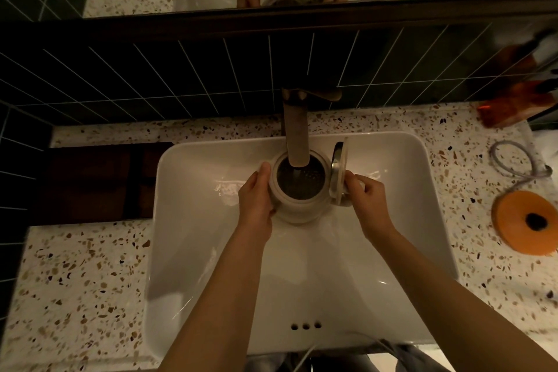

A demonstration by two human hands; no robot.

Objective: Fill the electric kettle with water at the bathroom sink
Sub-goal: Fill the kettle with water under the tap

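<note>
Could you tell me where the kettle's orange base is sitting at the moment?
In the head view, the orange base lies flat on the speckled countertop to the right of the sink, just in front of its looped grey cord.

Dim, warm yellowish light. Glare streaks on the sink [193, 251] basin; dark tiles [151, 81] nearly black. Wide-angle bending at edges (right corner smeared). Soft overall focus.

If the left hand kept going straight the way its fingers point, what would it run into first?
Judging loosely, the left hand, already gripping the kettle, points up-frame; past the kettle it would likely meet the sink back wall.
</note>
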